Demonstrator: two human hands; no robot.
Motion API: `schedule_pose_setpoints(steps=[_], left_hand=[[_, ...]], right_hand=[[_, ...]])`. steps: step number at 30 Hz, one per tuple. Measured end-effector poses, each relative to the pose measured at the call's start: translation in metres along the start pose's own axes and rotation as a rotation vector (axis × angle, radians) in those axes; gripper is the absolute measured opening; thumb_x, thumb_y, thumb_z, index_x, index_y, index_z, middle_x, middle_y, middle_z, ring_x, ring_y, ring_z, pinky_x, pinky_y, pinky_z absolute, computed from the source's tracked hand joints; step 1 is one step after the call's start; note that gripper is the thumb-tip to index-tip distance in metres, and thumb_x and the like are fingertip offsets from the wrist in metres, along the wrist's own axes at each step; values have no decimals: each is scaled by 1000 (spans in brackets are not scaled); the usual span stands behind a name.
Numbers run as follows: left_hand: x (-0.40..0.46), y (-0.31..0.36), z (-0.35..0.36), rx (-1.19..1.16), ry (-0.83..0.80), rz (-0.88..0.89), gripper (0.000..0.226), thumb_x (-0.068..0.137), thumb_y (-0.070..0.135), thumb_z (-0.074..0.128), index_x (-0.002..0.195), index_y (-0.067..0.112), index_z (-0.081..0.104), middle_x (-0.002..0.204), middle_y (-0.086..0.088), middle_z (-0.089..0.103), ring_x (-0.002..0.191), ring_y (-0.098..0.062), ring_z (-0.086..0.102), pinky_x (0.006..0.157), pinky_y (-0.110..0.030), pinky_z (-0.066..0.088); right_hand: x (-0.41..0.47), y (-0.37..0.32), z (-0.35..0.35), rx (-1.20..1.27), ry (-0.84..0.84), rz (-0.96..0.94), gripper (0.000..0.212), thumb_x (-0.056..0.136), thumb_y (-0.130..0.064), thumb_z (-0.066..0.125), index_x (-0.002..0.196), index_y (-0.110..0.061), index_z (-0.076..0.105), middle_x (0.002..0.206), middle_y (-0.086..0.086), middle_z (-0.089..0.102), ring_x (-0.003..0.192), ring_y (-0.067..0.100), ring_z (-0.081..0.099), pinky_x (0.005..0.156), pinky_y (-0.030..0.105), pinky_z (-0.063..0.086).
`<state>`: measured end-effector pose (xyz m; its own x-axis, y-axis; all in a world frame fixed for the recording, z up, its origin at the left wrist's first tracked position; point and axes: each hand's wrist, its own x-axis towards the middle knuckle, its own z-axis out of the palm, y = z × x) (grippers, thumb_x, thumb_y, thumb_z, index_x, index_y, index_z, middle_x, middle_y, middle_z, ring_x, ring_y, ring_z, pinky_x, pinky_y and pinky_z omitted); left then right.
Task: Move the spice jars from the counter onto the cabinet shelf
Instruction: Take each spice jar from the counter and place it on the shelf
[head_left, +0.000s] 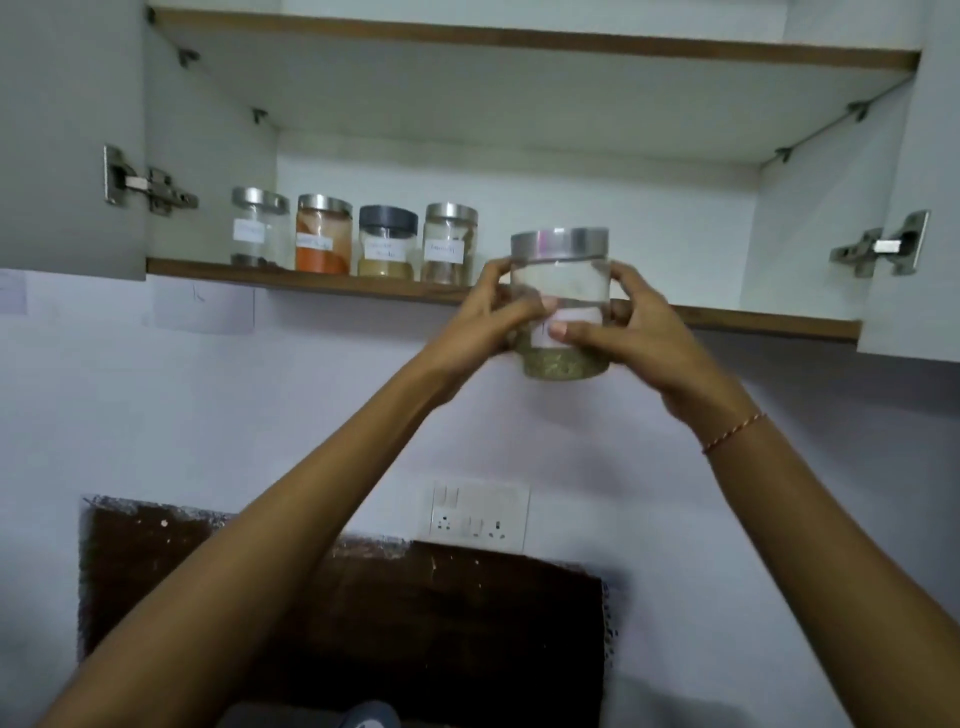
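Observation:
I hold a clear spice jar (563, 291) with a steel lid, a white label and green-brown spice at the bottom. My left hand (491, 317) grips its left side and my right hand (634, 332) grips its right side. The jar is upright in the air, its base below the front edge of the cabinet shelf (311, 280). Several jars stand in a row on the shelf's left part: a nearly clear one (258, 227), an orange-filled one (323, 235), a black-lidded one (387, 241) and a pale one (450, 244).
Both cabinet doors hang open, with hinges at left (148, 183) and right (880, 247). An upper shelf (519, 41) sits overhead. A wall switch and socket plate (478, 514) is below, above a dark brown panel (363, 613).

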<state>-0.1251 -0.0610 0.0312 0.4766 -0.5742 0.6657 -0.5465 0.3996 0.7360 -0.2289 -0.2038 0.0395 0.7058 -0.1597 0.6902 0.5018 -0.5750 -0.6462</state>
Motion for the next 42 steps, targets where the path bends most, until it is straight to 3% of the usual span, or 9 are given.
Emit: schedule_pose_setpoints(steps=[4,8,12,16,19,28,32,38,42], left_hand=[[53,25,-14,175,194,167,58,84,32,64,134,20,37,114,-10,53,102,-17,60,75,-24,56],[98,10,-30,119,394,111,51,85,25,65,128,7,44,121,-15,57,111,-24,58,90,-35,53],[126,-10,-51,-3,234,-70,43,96,33,46,132,9,45,128,-18,53,108,-23,57,91,-33,49],[144,-17,-70,14,92,-235,64,93,60,24,143,21,32,146,-21,34,135,-35,33,111,-43,28],[152,-13,-69,58,81,-293,71,91,63,24,144,16,29,141,-18,40,128,-31,41,108,-41,34],[162,-22,-80,-23,107,-446,101,82,76,9,145,-2,19,155,-15,18,144,-30,16,117,-48,13],[162,-20,-79,36,54,-480,102,80,78,10,146,1,15,156,-15,16,143,-34,17,115,-48,20],[148,-20,-67,174,299,-278,90,86,72,10,136,4,41,91,-9,61,83,-17,58,78,-28,46],[103,-27,-41,281,469,67,51,95,57,21,80,27,60,83,8,64,80,-3,59,80,-28,46]], right_hand=[[67,-16,-13,44,14,-45,74,71,-26,77,134,-24,38,117,8,63,103,14,64,69,21,56],[128,-8,-2,-38,-6,10,73,73,-31,76,135,-18,40,120,6,62,104,14,61,63,15,50],[164,25,8,28,12,136,63,75,-20,75,129,-8,46,122,12,61,107,23,61,79,28,52],[179,43,14,134,-8,177,60,77,-13,73,129,-7,44,116,7,61,105,21,61,75,26,51],[190,46,17,159,21,197,59,78,-8,71,130,-6,42,116,6,59,93,15,61,65,20,50],[210,65,29,85,64,350,66,80,-7,69,136,-4,35,132,15,52,103,23,56,83,32,50],[209,64,31,57,53,334,63,81,-4,67,135,-2,34,134,17,49,113,26,54,63,21,50],[191,56,29,-175,182,221,61,88,-5,53,142,-7,24,140,15,40,118,23,46,81,19,38],[133,55,18,-313,391,-35,57,88,-7,49,141,-15,30,136,13,44,105,12,45,84,15,34]])
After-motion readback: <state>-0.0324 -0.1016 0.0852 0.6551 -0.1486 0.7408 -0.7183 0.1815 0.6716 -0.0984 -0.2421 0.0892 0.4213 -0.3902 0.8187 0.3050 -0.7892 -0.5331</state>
